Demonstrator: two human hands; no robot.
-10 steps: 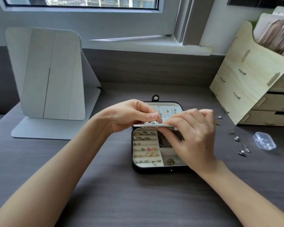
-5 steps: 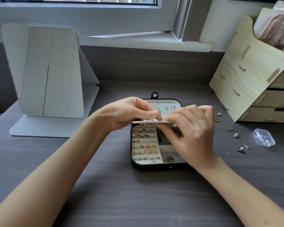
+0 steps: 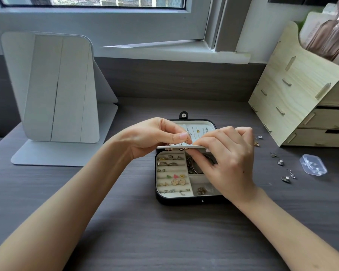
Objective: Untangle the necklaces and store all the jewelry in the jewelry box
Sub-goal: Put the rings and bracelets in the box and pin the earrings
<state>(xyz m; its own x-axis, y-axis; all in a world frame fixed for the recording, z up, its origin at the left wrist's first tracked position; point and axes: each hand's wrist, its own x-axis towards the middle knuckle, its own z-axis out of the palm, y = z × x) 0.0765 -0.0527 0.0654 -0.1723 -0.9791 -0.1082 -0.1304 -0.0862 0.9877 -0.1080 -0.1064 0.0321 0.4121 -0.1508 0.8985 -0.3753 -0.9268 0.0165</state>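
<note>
The black jewelry box (image 3: 176, 201) lies open on the counter (image 3: 125, 231), in the middle, with rings and small earrings in the slots of its left half. A thin white panel (image 3: 176, 147) is held flat above the far edge of the tray. The left hand (image 3: 151, 137) pinches a small metal piece (image 3: 187, 140) at this panel; which kind, I cannot tell. The right hand (image 3: 229, 163) has curled fingers and grips the right end of the panel. Loose earrings (image 3: 280, 162) lie at 3 o'clock from the box, near a clear plastic case (image 3: 312, 165). A mirror (image 3: 55, 89) stands at 10 o'clock.
</note>
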